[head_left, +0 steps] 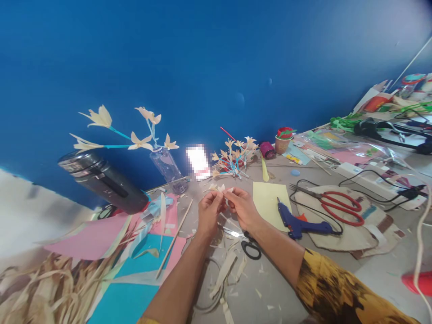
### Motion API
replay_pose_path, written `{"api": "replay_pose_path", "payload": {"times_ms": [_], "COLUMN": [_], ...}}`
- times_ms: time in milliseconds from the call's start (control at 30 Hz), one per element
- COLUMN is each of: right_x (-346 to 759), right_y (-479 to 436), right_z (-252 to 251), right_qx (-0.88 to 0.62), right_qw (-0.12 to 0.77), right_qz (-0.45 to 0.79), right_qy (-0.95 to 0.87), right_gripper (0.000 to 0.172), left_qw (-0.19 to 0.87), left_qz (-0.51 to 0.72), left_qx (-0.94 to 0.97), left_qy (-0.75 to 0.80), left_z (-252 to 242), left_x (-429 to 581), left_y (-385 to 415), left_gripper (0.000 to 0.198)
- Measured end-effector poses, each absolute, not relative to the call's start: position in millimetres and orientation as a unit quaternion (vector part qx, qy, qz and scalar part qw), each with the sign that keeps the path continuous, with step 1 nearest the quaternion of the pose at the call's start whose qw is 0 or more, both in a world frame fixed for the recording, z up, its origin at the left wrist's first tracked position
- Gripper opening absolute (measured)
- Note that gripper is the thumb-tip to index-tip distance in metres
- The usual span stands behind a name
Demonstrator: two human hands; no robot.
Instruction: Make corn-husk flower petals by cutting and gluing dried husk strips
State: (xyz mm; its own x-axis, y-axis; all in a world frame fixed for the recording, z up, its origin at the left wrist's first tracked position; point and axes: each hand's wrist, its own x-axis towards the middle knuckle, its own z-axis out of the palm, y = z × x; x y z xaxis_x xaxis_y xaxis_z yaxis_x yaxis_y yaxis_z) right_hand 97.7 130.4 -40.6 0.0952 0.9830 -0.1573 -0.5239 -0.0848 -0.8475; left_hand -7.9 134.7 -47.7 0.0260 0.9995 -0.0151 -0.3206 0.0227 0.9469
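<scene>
My left hand [209,210] and my right hand [243,208] meet over the middle of the table, fingers pinched together. Between their fingertips is a small cream-coloured petal piece [221,188], mostly covered by the fingers. Black-handled scissors [251,250] lie just below my right wrist, among cream strips and scraps [224,272]. Beyond the hands sits a bunch of small cream flowers on blue stems [232,164]. To the right, a blue glue gun [297,224] rests partly on a pale yellow sheet [266,198].
Red-handled scissors [347,208] lie on a cloth pad [324,234] beside cables and a white power strip [364,177]. At left stand a dark flask [108,182] and a clear bottle [168,171] with flowers. Coloured paper [135,297] and dried strips [43,292] cover the near left.
</scene>
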Motion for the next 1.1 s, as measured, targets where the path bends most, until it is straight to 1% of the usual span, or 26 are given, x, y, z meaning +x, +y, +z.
{"api": "replay_pose_path", "payload": {"times_ms": [300,567,767,1100], "right_x": [105,109,111,108], "right_y": [132,136,137,135], "right_z": [-41,-46,-51,-48], "right_qx": [-0.399,-0.404,-0.431,-0.424], "right_qw": [0.599,0.592,0.614,0.615], "right_qz": [0.638,0.638,0.597,0.595], "right_qy": [-0.274,-0.28,-0.285,-0.297], "right_gripper": [0.035,0.036,0.03,0.029], "left_qw": [0.599,0.631,0.622,0.584], "left_qz": [0.561,0.572,0.576,0.575], "left_qx": [0.385,0.329,0.333,0.35], "left_qy": [0.423,0.409,0.413,0.453], "left_z": [-44,-42,-45,-49], "left_x": [-7,-12,-9,-9], "left_y": [134,137,139,138], "left_gripper": [0.03,0.03,0.033,0.033]}}
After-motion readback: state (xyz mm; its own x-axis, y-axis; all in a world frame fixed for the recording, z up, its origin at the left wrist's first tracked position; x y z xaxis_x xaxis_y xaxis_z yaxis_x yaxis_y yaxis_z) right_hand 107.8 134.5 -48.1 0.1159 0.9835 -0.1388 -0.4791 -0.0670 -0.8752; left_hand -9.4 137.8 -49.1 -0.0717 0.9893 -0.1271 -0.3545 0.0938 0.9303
